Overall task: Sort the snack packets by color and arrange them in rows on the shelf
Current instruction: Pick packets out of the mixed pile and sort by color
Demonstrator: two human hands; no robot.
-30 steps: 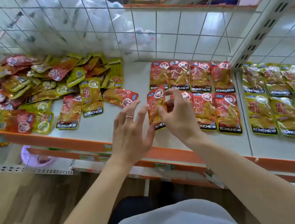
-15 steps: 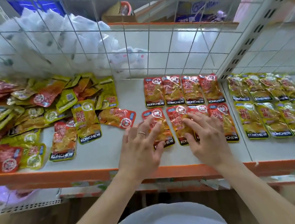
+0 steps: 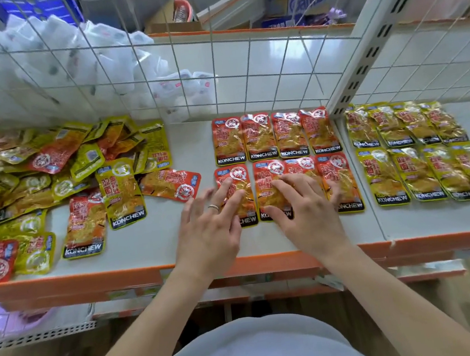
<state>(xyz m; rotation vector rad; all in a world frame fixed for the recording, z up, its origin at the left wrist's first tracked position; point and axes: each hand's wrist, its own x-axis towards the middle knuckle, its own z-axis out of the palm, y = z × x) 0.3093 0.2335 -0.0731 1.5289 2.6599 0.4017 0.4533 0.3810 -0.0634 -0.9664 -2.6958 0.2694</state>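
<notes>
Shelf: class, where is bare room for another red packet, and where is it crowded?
Bare: the back gap between the mixed pile and the red rows, and the front strip along the orange edge. Crowded: the pile, the red rows, the yellow rows.

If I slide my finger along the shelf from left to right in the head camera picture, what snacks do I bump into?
A messy pile of mixed red and yellow packets → lone red packet lying sideways → two neat rows of red packets → two neat rows of yellow packets.
</notes>
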